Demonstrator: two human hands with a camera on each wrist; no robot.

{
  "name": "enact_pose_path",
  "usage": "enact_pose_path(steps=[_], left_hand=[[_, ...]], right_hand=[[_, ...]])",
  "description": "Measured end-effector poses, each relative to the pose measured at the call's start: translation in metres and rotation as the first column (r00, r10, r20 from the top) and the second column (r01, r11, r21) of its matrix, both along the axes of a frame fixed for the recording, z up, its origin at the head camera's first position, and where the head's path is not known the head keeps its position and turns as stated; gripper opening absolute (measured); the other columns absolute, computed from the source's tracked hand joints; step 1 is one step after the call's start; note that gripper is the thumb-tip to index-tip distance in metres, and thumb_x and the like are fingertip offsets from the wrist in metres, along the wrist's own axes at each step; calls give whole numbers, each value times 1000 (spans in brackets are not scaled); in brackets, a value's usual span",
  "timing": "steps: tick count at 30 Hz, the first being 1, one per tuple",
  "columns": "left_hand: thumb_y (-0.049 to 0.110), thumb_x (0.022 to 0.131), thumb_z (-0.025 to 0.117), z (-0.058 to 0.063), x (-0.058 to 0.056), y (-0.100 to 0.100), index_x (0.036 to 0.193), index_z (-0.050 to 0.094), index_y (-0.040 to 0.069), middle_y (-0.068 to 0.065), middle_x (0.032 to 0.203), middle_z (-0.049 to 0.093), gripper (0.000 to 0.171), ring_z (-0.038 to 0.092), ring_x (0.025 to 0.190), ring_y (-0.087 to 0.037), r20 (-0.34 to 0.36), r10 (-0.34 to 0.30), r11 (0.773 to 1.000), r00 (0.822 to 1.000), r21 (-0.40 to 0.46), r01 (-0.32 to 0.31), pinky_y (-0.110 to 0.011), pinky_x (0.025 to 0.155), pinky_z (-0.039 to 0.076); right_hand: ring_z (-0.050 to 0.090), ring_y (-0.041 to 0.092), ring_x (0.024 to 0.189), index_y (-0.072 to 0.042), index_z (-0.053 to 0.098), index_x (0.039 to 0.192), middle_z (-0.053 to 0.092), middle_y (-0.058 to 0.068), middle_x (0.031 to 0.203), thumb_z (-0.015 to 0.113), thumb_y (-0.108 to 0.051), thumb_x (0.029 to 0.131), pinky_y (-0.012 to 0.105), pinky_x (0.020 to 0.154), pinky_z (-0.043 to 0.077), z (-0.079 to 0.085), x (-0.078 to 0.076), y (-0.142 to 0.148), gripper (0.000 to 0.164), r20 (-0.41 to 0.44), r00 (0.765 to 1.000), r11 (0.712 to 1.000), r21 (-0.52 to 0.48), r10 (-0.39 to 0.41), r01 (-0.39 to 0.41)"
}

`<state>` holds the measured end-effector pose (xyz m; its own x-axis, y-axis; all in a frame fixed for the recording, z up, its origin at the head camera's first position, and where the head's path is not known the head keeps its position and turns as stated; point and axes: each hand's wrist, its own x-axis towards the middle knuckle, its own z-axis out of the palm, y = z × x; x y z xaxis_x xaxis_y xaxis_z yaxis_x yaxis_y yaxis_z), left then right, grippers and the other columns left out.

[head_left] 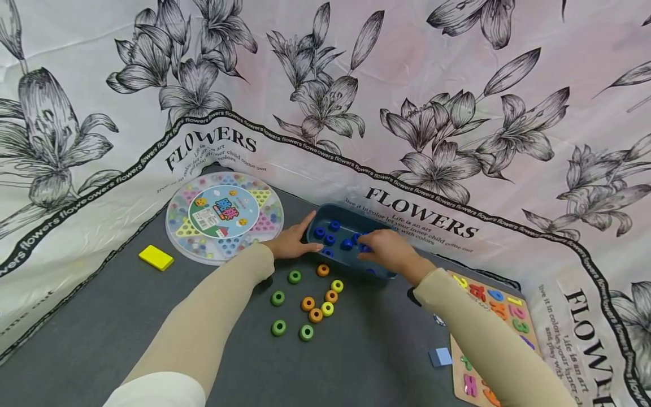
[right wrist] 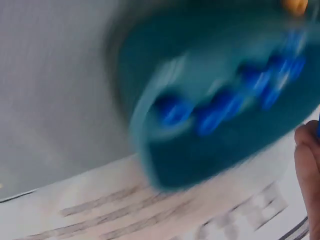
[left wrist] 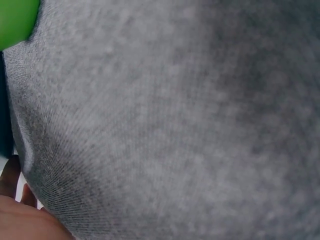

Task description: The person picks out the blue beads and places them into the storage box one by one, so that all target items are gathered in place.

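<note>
A dark teal plastic bin point(head_left: 351, 226) stands against the back curtain, with several blue beads point(head_left: 330, 239) on its floor. My left hand point(head_left: 292, 240) grips its left end, the thumb along the near rim. In the left wrist view, only part of that hand point(left wrist: 30, 215) shows at the lower left, by a sliver of the bin point(left wrist: 6, 110). My right hand point(head_left: 389, 250) is over the bin's right half, fingers bent downward. In the blurred right wrist view its fingertips point(right wrist: 306, 140) pinch something blue at the frame edge, seemingly a bead.
Green beads point(head_left: 277, 298), orange beads point(head_left: 308, 304) and yellow beads point(head_left: 328, 308) lie on the grey table before the bin. A round game board point(head_left: 175, 226) and yellow block point(head_left: 156, 258) are left. A blue cube point(head_left: 440, 357) and wooden number board point(head_left: 460, 373) are right.
</note>
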<state>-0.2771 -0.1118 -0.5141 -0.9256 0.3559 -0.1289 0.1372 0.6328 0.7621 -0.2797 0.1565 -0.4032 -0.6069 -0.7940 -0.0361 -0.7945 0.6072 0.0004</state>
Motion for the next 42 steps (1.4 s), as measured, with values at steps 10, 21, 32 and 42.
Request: enact_pose_path(steps=[10, 21, 32, 42], left_hand=[[62, 83, 55, 4, 1, -1, 149, -12, 34, -10, 156, 18, 97, 25, 141, -32, 23, 1, 1000, 1000, -14, -1, -52, 110, 25], [63, 82, 55, 4, 0, 0, 147, -13, 39, -11, 156, 18, 97, 26, 140, -32, 28, 5, 1000, 1000, -13, -5, -51, 110, 26], [63, 82, 54, 3, 0, 1, 147, -13, 40, -10, 156, 18, 96, 26, 140, -31, 29, 9, 1000, 1000, -26, -9, -50, 110, 27], [63, 82, 54, 3, 1, 1, 146, -13, 40, -11, 156, 18, 96, 25, 141, -32, 34, 16, 1000, 999, -25, -15, -51, 110, 26]], right_hand=[[65, 30, 90, -2, 67, 110, 69, 15, 105, 72, -32, 81, 44, 79, 51, 9, -64, 36, 42, 38, 926, 925, 74, -375, 372], [65, 30, 94, -1, 67, 111, 68, 16, 108, 72, -28, 82, 44, 81, 51, 4, -62, 34, 40, 92, 919, 924, 33, -383, 382], [66, 28, 91, -2, 69, 107, 69, 13, 105, 73, -28, 80, 42, 80, 52, -1, -61, 32, 38, 54, 934, 935, 45, -354, 352], [63, 26, 86, -4, 72, 99, 71, 9, 95, 75, -30, 78, 40, 77, 51, -13, -60, 23, 34, -18, 967, 966, 39, -254, 254]])
